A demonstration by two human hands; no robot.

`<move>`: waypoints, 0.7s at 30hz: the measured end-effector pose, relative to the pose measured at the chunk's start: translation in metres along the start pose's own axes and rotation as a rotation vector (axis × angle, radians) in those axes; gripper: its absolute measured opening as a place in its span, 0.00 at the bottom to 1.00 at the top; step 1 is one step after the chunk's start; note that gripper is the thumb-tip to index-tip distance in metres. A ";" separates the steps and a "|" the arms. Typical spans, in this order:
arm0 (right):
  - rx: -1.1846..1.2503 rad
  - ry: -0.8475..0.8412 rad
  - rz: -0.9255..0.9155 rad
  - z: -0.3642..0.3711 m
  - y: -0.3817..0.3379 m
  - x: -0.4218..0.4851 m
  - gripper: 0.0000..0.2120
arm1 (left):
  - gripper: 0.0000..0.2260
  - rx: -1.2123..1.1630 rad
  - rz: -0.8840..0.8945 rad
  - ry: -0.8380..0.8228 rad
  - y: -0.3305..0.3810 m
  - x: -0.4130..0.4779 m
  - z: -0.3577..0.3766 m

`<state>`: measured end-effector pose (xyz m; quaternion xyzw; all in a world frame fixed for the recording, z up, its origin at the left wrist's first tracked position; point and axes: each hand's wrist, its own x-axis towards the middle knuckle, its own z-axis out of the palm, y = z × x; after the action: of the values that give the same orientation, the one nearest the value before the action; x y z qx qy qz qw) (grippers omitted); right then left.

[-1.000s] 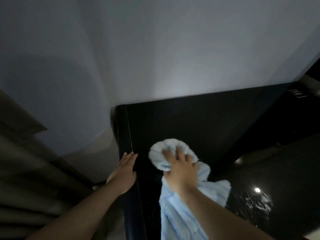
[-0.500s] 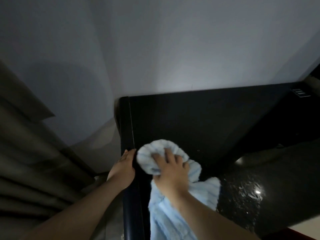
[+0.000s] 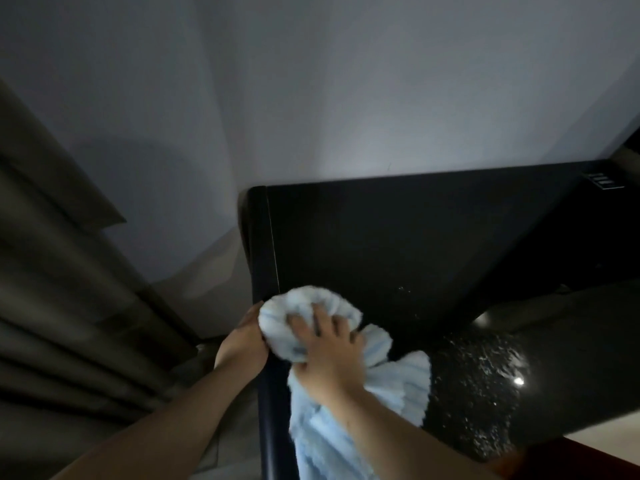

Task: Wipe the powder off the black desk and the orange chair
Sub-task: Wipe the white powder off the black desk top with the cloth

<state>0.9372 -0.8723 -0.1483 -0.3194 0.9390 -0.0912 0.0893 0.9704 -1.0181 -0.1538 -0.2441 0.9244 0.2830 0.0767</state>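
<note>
On the dim black table (image 3: 398, 244), my right hand (image 3: 329, 355) grips the bunched blue towel (image 3: 308, 323) beside my flat, relaxed left hand (image 3: 244, 344); I'd press evenly toward the powder (image 3: 485, 375) right of my fingers (image 3: 301, 323).

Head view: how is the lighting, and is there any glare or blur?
Head view: dim overall; a soft bright patch on the wall; a small glare spot on the black desk among white specks; the curtain at left looks smeared; wide-angle bending of the desk edges.

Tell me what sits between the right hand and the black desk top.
In the head view, the bunched light blue towel lies between the right hand and the black desk.
</note>
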 end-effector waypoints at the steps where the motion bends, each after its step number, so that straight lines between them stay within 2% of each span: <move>1: -0.005 -0.040 -0.044 0.007 -0.008 -0.004 0.33 | 0.24 0.055 -0.038 -0.057 0.000 -0.002 -0.002; 2: -0.011 -0.052 -0.059 0.010 -0.011 -0.005 0.33 | 0.24 0.100 -0.070 -0.079 -0.003 -0.003 -0.002; 3: -0.021 -0.052 -0.045 0.010 -0.007 -0.002 0.32 | 0.24 -0.028 -0.083 -0.022 -0.008 -0.004 -0.004; 4: -0.046 -0.050 -0.011 0.008 -0.001 0.000 0.32 | 0.25 -0.050 -0.042 -0.004 -0.015 -0.005 -0.006; 6: -0.090 -0.026 0.131 -0.002 0.011 0.001 0.31 | 0.27 -0.015 0.025 -0.049 -0.022 -0.011 -0.010; 8: -0.055 0.089 0.279 -0.014 0.014 -0.002 0.31 | 0.28 -0.040 0.081 -0.071 -0.027 -0.013 -0.010; 9: -0.038 0.178 0.292 -0.019 0.008 -0.006 0.31 | 0.28 -0.054 0.106 -0.062 -0.028 -0.013 -0.009; 11: -0.078 0.290 0.180 -0.013 -0.005 -0.014 0.34 | 0.26 -0.089 0.124 -0.067 -0.029 -0.013 -0.007; 13: -0.090 0.180 0.020 -0.002 -0.022 -0.021 0.35 | 0.23 -0.110 0.107 -0.065 -0.030 -0.015 -0.006; 15: -0.052 0.022 0.009 0.013 -0.027 -0.024 0.32 | 0.21 -0.129 0.092 -0.084 -0.029 -0.017 -0.009; 19: -0.088 0.063 0.277 0.005 -0.001 -0.019 0.32 | 0.25 -0.070 0.172 -0.115 -0.033 -0.017 -0.016; 21: -0.073 0.140 0.411 -0.009 0.001 -0.020 0.34 | 0.25 -0.066 0.184 -0.122 -0.033 -0.016 -0.018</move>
<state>0.9501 -0.8586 -0.1380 -0.1171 0.9910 -0.0589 0.0287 1.0006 -1.0452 -0.1506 -0.1429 0.9267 0.3334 0.0985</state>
